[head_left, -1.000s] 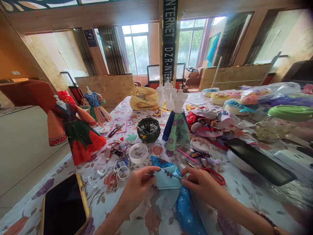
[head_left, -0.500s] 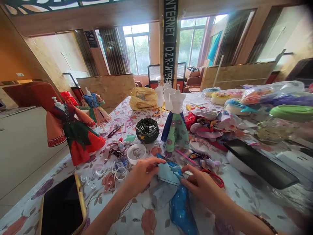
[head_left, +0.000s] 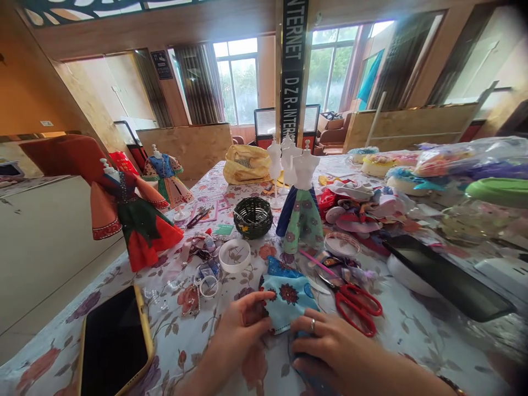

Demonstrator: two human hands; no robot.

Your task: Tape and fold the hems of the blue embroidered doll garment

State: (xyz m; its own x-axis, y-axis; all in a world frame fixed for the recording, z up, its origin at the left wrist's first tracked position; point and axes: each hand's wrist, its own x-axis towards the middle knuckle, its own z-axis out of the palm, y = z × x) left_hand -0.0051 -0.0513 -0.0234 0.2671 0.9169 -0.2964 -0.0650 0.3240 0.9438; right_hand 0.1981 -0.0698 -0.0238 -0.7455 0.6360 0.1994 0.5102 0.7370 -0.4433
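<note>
A light blue piece of fabric (head_left: 292, 300) with a dark red flower and a dark-stitched edge lies before me. My left hand (head_left: 243, 330) has its left edge between thumb and forefinger. At the cloth's lower right, my right hand (head_left: 330, 346), wearing a ring, curls over a darker blue shiny fabric (head_left: 308, 338) that is mostly hidden below the fingers. More of the shiny blue cloth (head_left: 281, 267) shows behind the light piece. Right of the cloth rest red-handled scissors (head_left: 358, 308). Beyond it, a white doll bust (head_left: 304, 170) wears a green and navy skirt (head_left: 300, 223).
A phone (head_left: 115, 341) lies at the left, near beads and a white ring-shaped tape roll (head_left: 235, 256). Behind are a black woven basket (head_left: 252, 217) and a dressed doll form (head_left: 140, 214). A fabric pile (head_left: 361, 206) and a black tray (head_left: 449, 278) occupy the right.
The light blue fabric now lies flatter with its flower showing. My right hand has moved down and left onto the darker cloth, uncovering the scissors. The view has shifted slightly.
</note>
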